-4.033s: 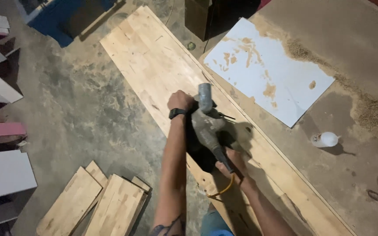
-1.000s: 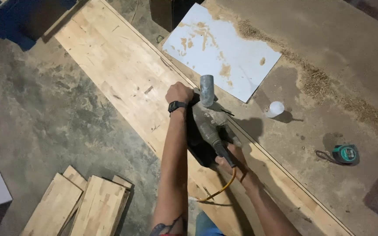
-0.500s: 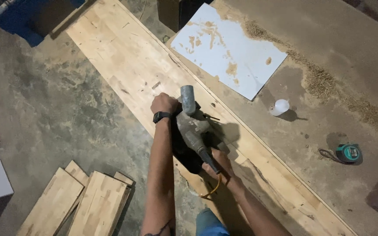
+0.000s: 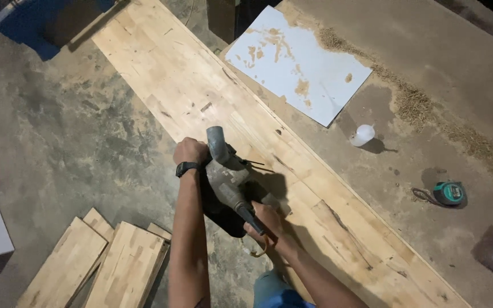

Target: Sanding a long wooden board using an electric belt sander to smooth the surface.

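On the long wooden board (image 4: 212,97), both hands, left (image 4: 191,152) and right (image 4: 265,219), grip the power sander (image 4: 226,179) between them.

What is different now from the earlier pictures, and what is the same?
The power tool has travelled along the long wooden board, away from the person, towards the board's far end; both arms reach further. The left hand still holds the front grip and the right hand the rear handle. The white sheet, small white cup and tape measure lie as before.
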